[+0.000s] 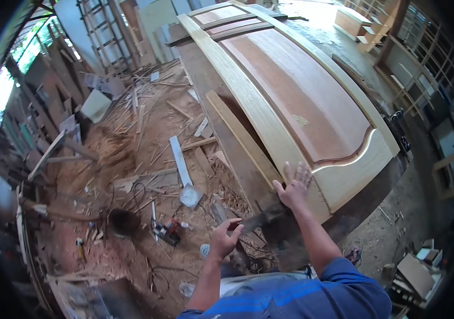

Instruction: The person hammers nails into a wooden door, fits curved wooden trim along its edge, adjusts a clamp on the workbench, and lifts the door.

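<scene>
A panelled wooden door (pixel 261 101) lies flat on the dark workbench (pixel 232 165), its pale frame around reddish panels with a curved moulding. My right hand (pixel 295 187) rests with spread fingers on the near corner of the door's frame. Next to its thumb ends a narrow wooden strip (pixel 243 135), which runs along the door's left edge with a dark gap between. My left hand (pixel 225 238) is lower, off the bench edge, thumb and fingers curled at the end of a dark bar (pixel 261 218). That bar looks like part of a clamp or vise; its grip is partly hidden.
Offcuts, including a pale strip (pixel 180 159), and sawdust litter the floor at left. A red and black power tool (pixel 167 232) lies there near cables. Boards (pixel 51 80) lean along the left wall. Wooden frames (pixel 418 69) stand at right, and scrap wood (pixel 415 274) lies below them.
</scene>
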A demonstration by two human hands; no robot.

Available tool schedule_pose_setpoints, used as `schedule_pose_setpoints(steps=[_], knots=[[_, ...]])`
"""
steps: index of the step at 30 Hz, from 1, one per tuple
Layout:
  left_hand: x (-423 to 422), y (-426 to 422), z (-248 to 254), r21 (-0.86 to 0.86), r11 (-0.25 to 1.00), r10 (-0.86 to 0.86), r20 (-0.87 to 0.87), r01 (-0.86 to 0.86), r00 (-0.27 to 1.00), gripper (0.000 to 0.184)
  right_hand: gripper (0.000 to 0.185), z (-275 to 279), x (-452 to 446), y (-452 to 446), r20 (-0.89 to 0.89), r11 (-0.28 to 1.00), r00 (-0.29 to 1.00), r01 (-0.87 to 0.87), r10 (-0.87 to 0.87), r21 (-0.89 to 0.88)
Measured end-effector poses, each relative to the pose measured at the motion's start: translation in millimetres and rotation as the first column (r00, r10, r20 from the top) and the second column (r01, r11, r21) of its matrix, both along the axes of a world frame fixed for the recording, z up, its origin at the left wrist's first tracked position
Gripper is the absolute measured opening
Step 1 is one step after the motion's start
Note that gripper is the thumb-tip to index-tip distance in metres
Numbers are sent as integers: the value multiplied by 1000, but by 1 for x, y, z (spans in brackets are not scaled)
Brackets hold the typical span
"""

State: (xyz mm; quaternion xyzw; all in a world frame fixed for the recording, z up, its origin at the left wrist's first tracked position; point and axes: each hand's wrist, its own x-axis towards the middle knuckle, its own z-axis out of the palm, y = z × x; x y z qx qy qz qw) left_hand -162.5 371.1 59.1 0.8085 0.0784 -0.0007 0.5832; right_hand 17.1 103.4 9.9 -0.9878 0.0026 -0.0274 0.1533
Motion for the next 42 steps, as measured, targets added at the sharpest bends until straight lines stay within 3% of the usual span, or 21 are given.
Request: schedule_pose_setpoints(steps=[1,4,8,12,16,21,24,27,35,37,39,42], knots=[[5,23,-9,-31,999,-23,42,24,999,31,93,4,5,9,-26,998,999,47,-48,-29],[8,101,-26,-114,993,-15,-59,8,998,26,101,26,16,42,-147,979,971,171,-187,-112],[-6,186,-18,-155,987,12,-133,-33,991,25,108,21,35,64,-234,935,915,283,-329,-213],[-13,251,-3,-82,996,13,-181,-29,983,24,108,-9,43,67,-135,900,907,358,-398,-249],[5,299,-13,-1,1000,6,-166,-6,986,22,102,-12,42,71,-108,900,902,393,-417,-191],[65,327,-19,-59,996,-75,-161,66,984,25,92,4,61,94,-161,851,836,509,-524,-125],[121,335,-12,38,984,-171,-56,174,984,25,86,7,88,114,-160,847,832,526,-531,-76],[185,345,-6,32,975,-221,-32,222,975,25,81,12,131,141,-151,872,861,488,-487,-33],[436,389,-35,88,890,-431,-157,447,889,26,79,26,311,232,-121,915,913,399,-390,61],[501,374,6,99,883,-447,-121,458,887,24,79,29,364,255,-171,909,905,408,-390,88],[565,371,16,194,861,-475,-24,470,880,22,79,29,412,276,-197,904,895,421,-400,75],[642,364,28,123,879,-458,-44,460,888,24,79,18,470,293,-184,913,905,402,-384,71]])
